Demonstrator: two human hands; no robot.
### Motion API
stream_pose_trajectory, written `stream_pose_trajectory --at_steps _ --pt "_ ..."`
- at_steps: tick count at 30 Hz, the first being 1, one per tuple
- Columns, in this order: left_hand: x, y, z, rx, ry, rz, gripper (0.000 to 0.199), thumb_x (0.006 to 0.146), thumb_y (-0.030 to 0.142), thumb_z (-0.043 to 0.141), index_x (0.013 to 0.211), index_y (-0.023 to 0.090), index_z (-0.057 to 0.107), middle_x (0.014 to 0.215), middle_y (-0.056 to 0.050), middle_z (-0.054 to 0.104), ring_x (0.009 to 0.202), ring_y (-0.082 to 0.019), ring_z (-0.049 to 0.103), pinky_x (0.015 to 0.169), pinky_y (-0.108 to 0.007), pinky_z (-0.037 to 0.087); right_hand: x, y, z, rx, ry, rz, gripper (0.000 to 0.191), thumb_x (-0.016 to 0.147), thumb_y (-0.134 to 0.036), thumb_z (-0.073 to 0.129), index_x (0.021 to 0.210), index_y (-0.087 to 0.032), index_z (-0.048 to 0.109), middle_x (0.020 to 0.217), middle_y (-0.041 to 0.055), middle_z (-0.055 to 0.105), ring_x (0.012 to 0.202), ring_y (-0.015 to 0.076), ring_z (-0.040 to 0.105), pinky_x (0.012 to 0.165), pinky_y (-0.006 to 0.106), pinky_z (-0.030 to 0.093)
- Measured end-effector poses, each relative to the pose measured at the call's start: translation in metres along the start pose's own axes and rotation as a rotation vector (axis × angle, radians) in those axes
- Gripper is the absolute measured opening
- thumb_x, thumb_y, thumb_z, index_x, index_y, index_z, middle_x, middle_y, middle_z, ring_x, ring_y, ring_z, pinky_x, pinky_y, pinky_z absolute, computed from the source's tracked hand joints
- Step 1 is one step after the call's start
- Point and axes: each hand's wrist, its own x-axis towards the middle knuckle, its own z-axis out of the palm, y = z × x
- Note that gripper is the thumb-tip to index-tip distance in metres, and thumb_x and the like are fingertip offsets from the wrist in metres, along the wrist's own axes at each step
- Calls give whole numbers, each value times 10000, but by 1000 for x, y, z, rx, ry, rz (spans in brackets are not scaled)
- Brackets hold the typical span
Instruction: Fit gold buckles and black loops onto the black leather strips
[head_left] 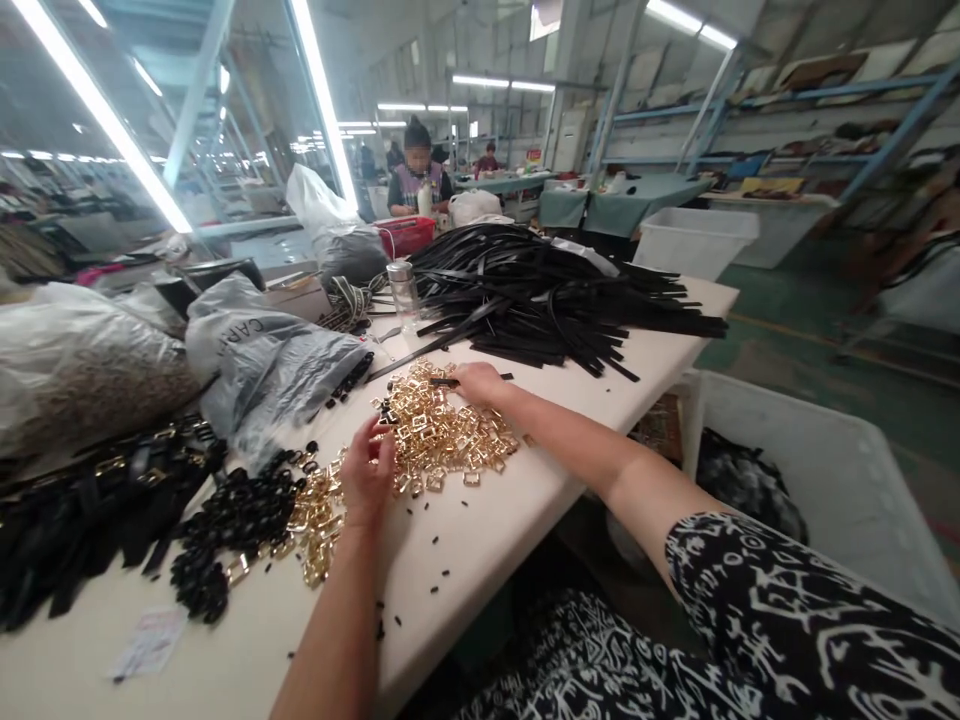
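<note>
My right hand (478,383) is closed over the far edge of a heap of gold buckles (431,425). A thin black strap (442,381) pokes out on both sides of its fingers. My left hand (367,470) is at the near left side of the heap, fingers curled in toward the thumb. Small black pieces (385,410) show just beyond its fingertips; whether it grips anything is hidden. To its left lie more gold buckles (319,515) and a pile of black rings (244,515).
Long black straps (525,285) are piled at the back of the white table (450,620). A clear jar (403,290) stands beside them. Grey plastic bags (270,350) and finished-looking black straps (97,500) lie left. A white bin (810,470) stands right. A person (420,185) sits beyond.
</note>
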Motion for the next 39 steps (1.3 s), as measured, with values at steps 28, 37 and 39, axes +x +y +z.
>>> stream_pose_trajectory --at_steps 28,37,39 --pt "13 26 -11 -588 110 -567 657 630 352 784 1211 148 556 658 29 641 550 -108 635 521 -195 450 -34 -82 1 643 67 -568 203 857 -339 605 960 -167 638 806 5 655 698 112 533 656 233 359" --pt "9 26 -12 -734 90 -703 629 634 271 791 1221 184 583 786 -3 691 600 -85 648 532 -167 462 -35 -83 5 418 220 -641 207 869 -369 580 864 -181 668 836 19 675 750 138 566 664 259 352" --pt "7 26 -12 -732 66 -695 613 647 286 788 1219 185 594 787 -10 693 613 -89 649 552 -174 476 -36 -83 4 358 231 -665 201 875 -342 559 825 -176 661 795 19 663 705 131 545 631 263 326"
